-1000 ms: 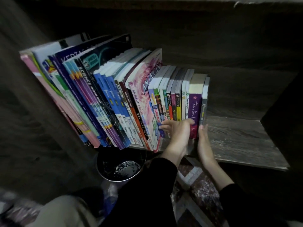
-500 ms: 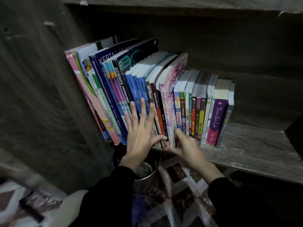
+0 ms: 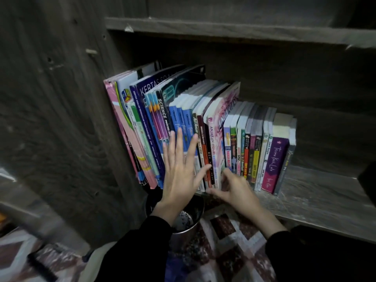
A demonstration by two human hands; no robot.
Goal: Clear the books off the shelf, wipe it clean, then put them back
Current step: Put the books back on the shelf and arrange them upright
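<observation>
On the shelf (image 3: 325, 192) the books (image 3: 154, 129) stand in one row, the tall ones at the left leaning on the side wall and the short ones to their right. A second ago both hands were at the right end, by the purple book (image 3: 274, 159). They have since moved left to the tall group and have barely shifted in the last half second.

The left hand (image 3: 179, 176) lies flat on the blue spines (image 3: 184, 123), fingers spread, its grip released. The right hand (image 3: 238, 190) is curled at the foot of the pink book (image 3: 215, 139). Its grip looks closed there, finger on one side and thumb on the other, though blur leaves this unsure.

No book has left the shelf. The person seems to be parting the tall batch from the short one, probably to lift it out as a block. A bin (image 3: 189, 222) stands on the floor just below the near edge.
</observation>
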